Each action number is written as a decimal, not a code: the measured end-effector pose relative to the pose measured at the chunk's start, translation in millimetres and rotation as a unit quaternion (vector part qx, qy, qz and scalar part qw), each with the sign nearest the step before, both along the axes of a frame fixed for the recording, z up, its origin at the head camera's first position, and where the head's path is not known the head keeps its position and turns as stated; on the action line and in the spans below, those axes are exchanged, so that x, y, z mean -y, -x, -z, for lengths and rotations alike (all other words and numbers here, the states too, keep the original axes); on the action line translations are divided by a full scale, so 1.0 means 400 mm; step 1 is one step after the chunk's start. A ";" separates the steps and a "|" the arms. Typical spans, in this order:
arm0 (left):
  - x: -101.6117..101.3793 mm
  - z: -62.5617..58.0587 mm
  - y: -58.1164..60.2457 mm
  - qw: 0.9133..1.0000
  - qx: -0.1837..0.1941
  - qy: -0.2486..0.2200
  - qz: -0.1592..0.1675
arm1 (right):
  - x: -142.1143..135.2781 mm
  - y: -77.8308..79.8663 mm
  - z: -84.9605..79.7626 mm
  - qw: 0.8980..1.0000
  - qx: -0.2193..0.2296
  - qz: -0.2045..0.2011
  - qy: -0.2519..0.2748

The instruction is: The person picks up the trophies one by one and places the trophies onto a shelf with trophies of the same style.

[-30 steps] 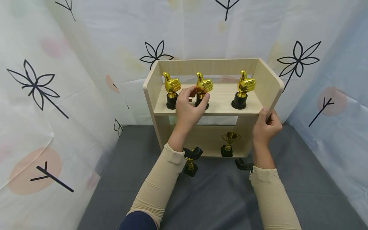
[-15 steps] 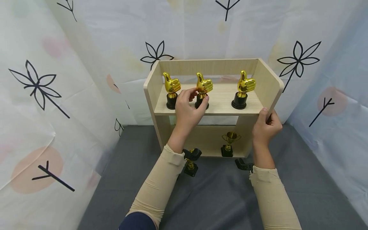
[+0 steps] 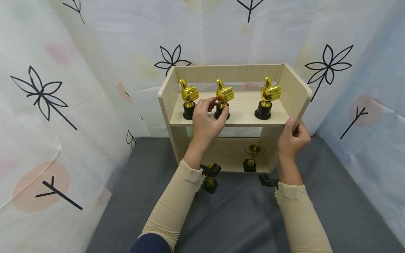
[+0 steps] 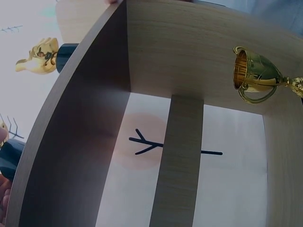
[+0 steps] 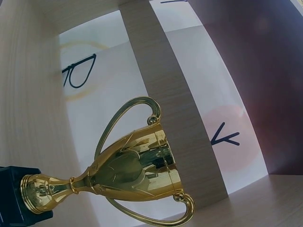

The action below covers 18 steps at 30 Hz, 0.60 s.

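Observation:
On the upper board of a pale wooden shelf (image 3: pixel 242 124) stands a golden thumbs-up trophy (image 3: pixel 225 94) with a round black base. My left hand (image 3: pixel 207 121) holds it by the base, thumb on the right and fingers on the left. In the left wrist view, fingers (image 4: pixel 4 198) touch that black base at the left edge. My right hand (image 3: pixel 292 140) grips the front edge of the shelf's right side panel, its thumb in front. Two similar trophies stand upright, one left (image 3: pixel 190 93) and one right (image 3: pixel 270 93) of the held one.
A gold cup trophy (image 3: pixel 254 151) stands on the lower level, large in the right wrist view. Another cup trophy (image 3: pixel 210 185) is in front of the shelf, partly hidden by the left wrist's black strap. Grey cloth (image 3: pixel 240 214) covers the table; printed fabric (image 3: pixel 110 42) hangs around.
The left hand's thumb has shifted very slightly down along the trophy's base. The trophies, shelf and right hand stay in place.

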State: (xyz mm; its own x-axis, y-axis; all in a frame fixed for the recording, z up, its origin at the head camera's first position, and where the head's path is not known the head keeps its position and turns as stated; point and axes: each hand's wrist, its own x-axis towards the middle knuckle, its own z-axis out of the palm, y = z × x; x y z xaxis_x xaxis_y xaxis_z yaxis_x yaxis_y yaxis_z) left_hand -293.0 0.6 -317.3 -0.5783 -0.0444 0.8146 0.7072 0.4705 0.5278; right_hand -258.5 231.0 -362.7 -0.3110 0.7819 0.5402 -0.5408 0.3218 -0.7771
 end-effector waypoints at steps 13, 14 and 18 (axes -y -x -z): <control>0.001 0.001 -0.012 1.000 -0.003 -0.002 0.004 | 0.000 -0.001 -0.001 1.000 -0.002 -0.004 0.000; 0.002 0.001 -0.013 1.000 -0.004 -0.002 0.004 | 0.000 -0.001 -0.001 1.000 -0.002 -0.004 0.000; 0.002 0.004 -0.018 1.000 -0.006 -0.005 0.007 | 0.001 -0.001 -0.001 1.000 0.000 0.000 0.001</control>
